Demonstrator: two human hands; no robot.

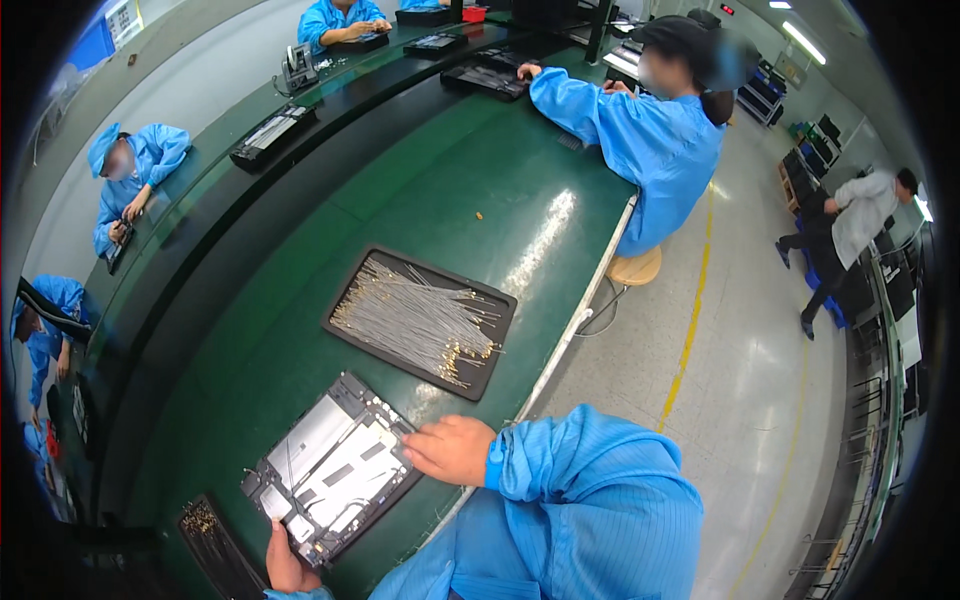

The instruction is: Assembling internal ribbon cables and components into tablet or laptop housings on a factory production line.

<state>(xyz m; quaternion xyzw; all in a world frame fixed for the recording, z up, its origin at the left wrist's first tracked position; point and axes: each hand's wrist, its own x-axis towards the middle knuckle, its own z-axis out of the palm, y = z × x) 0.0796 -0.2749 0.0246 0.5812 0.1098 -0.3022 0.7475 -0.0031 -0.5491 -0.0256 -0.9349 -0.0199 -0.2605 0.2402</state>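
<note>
An opened flat electronic device [335, 465], with silver panels, thin cables and small boards in a black frame, lies at an angle on the green bench. At its near left corner, the thumb of my left hand [290, 565] presses on the rim; the other fingers are mostly hidden. My right hand [452, 449] is closed at the device's right edge, fingertips touching the frame. Beyond it, a black tray [480, 385] holds many thin grey cables [410, 312] with gold-coloured ends. A second dark tray [240, 575] with more gold-tipped cables sits left of my left hand.
A dark conveyor [230, 215] curves along the bench's far side, carrying a black-framed unit [272, 135]. A co-worker in blue [655, 150] handles black units ahead on the right. The bench's edge [590, 300] runs beside a stool [637, 267]. A small yellowish piece [479, 216] lies on the bench.
</note>
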